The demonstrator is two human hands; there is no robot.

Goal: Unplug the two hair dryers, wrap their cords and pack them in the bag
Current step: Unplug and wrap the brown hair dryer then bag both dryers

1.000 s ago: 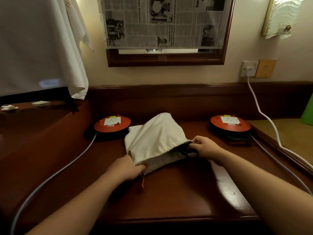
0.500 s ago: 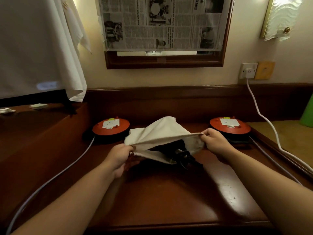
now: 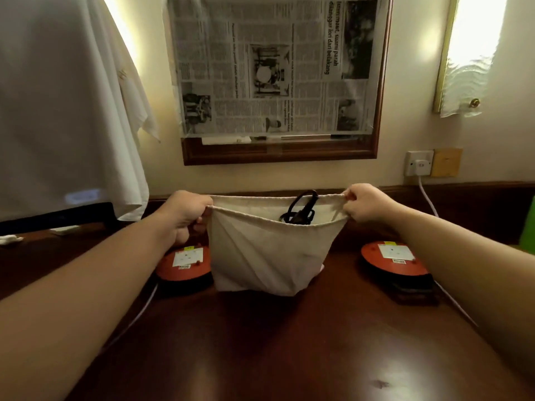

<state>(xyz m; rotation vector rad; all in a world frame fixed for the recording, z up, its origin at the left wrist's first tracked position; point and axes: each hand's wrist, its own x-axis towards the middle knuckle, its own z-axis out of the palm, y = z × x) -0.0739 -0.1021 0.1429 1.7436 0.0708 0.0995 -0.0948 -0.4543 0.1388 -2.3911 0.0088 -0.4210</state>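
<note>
Both hands hold a cream cloth bag (image 3: 266, 256) up by its rim — left hand (image 3: 185, 212) at one corner, right hand (image 3: 363, 202) at the other. A black cord (image 3: 301, 208) pokes from its mouth above the dark wooden desk (image 3: 275, 342).

The dark, glossy reddish-brown wooden counter (image 3: 289, 357) carries two round red extension-cord reels with white labels, one at the left (image 3: 185, 260) and one at the right (image 3: 393, 257), each trailing a pale cable, and the cream cloth bag's (image 3: 266, 256) bottom between them.
</note>
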